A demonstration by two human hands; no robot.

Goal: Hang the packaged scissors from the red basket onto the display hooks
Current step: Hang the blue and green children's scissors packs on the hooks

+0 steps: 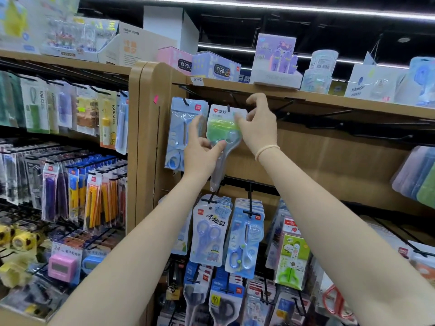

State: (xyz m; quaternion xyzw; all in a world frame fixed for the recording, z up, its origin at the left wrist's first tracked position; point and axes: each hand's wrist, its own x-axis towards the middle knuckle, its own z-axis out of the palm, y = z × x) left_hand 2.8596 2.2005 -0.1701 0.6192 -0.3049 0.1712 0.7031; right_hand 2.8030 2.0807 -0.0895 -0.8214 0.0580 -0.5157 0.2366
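— Green-handled scissors pack?
— Up at the top row, against the wooden back panel, hang-hole right at a black hook; whether fully threaded, cannot tell. Red heart logo and Chinese characters on the white header.
— Hands?
— Left hand pinching the pack's lower left edge, thumb across the clear blister. Right hand pinching the upper right corner, index finger raised and curled toward the hook rail. Pale band on the right wrist.
— Immediately beside?
— Blue deli pack hanging just left, nearly touching, red "deli" tag at its top corner. To the right, bare black hooks sticking out along the rail, open room there.
— Below?
— Lower row full: deli "clip joy" scissors pack, blue deli scissors, green cartoon pack. Tip of the held pack just above that lower rail.
— Further out?
— Top shelf edge close over the hooks. Clock boxes reading "10:28" above, a "Schneider" box to the right. "KAACA" packs on the left bay.
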